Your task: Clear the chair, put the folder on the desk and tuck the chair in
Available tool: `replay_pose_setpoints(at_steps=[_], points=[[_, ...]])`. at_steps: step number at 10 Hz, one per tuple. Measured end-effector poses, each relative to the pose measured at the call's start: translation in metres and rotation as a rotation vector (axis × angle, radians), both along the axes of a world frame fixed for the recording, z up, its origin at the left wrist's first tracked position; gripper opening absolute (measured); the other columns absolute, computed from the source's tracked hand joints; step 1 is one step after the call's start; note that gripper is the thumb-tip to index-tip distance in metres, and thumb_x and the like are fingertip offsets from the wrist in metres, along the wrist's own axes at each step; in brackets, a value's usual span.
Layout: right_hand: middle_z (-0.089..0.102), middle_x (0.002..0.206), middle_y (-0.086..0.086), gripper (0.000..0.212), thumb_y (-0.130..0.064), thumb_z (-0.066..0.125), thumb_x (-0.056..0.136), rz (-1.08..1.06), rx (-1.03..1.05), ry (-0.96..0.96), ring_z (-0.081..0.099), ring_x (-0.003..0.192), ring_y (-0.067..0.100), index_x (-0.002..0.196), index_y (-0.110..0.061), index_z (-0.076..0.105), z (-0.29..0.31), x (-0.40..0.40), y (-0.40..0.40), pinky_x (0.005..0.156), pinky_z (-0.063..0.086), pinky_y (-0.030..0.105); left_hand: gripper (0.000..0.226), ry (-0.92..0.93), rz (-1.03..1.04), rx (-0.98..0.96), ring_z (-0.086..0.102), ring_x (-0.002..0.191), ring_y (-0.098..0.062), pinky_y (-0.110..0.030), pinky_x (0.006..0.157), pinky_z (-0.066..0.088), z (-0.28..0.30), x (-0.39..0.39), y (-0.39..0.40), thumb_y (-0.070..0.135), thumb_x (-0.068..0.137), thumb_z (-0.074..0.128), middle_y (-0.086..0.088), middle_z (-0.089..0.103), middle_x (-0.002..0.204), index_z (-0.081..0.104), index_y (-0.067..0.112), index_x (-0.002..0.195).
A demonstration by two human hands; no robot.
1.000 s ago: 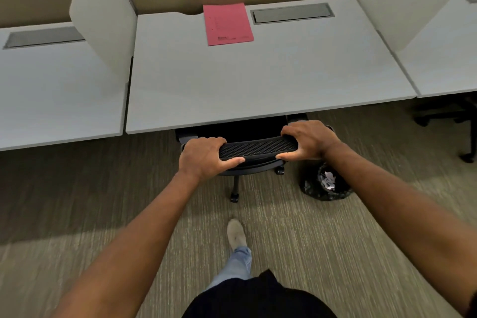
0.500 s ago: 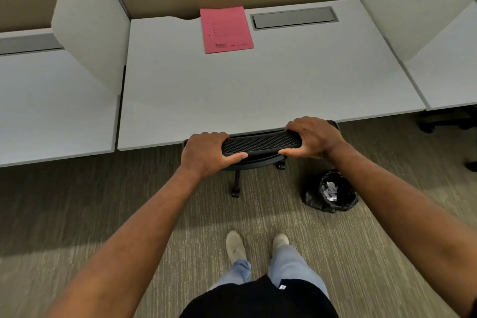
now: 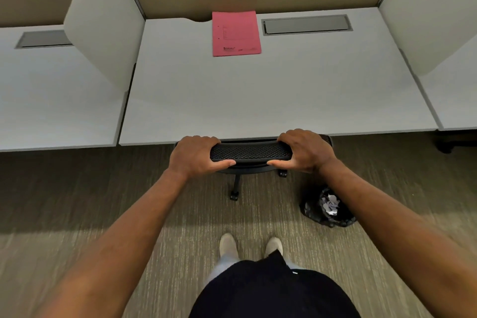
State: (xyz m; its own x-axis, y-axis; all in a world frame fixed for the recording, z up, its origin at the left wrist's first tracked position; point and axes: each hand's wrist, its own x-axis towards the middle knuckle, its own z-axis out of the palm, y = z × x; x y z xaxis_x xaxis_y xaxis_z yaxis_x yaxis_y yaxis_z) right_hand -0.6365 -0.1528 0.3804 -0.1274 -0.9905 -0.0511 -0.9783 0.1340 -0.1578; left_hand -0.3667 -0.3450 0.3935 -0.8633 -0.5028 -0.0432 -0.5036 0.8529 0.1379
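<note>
A black mesh-backed office chair (image 3: 249,151) stands against the front edge of the white desk (image 3: 258,100), its seat hidden beneath the desktop. Only the top of the backrest and part of the wheeled base show. My left hand (image 3: 196,154) grips the left end of the backrest top and my right hand (image 3: 302,148) grips the right end. A pink folder (image 3: 236,33) lies flat at the back middle of the desk, against the beige partition.
White divider panels (image 3: 103,33) flank the desk, with neighbouring desks beyond. A grey cable hatch (image 3: 307,24) sits right of the folder. A black-bagged waste bin (image 3: 327,210) with crumpled paper stands on the carpet, right of the chair. My feet are behind the chair.
The chair has rolled forward under the desk with both hands on its backrest. I have stepped closer, and both feet now stand together.
</note>
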Motion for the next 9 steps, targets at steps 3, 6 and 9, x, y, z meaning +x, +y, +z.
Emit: replay_pose_setpoints(at_steps=[3,6,9], points=[[0.065,0.089,-0.007,0.083,-0.098,0.029,0.076,0.009,-0.018,0.023,0.059,0.078,0.016,0.103,-0.027,0.061,-0.002,0.001,0.001,0.065,0.047,0.032,0.073,0.007,0.014,-0.002,0.058,0.066,-0.008,-0.029,0.06,0.044,-0.002,0.0,0.002,0.097,0.073,0.033,0.016,0.064,0.074,0.067,0.037,0.096],[0.065,0.091,-0.008,0.084,-0.098,0.025,0.076,-0.008,-0.006,0.009,0.059,0.079,0.016,0.103,-0.027,0.061,0.004,0.003,-0.002,0.069,0.052,0.036,0.071,-0.018,0.016,0.025,0.058,0.065,-0.007,-0.03,0.061,0.047,0.004,0.001,0.0,0.097,0.073,0.033,0.016,0.061,0.071,0.065,0.036,0.092],[0.056,0.142,-0.008,0.081,-0.087,0.037,0.086,-0.03,0.104,-0.222,0.053,0.126,0.014,0.142,-0.03,0.048,0.023,-0.001,-0.005,0.1,0.047,0.041,0.096,-0.128,0.005,0.227,0.054,0.133,-0.021,-0.045,0.109,0.043,0.017,-0.005,-0.011,0.092,0.077,0.04,0.004,0.056,0.147,0.047,0.027,0.147]])
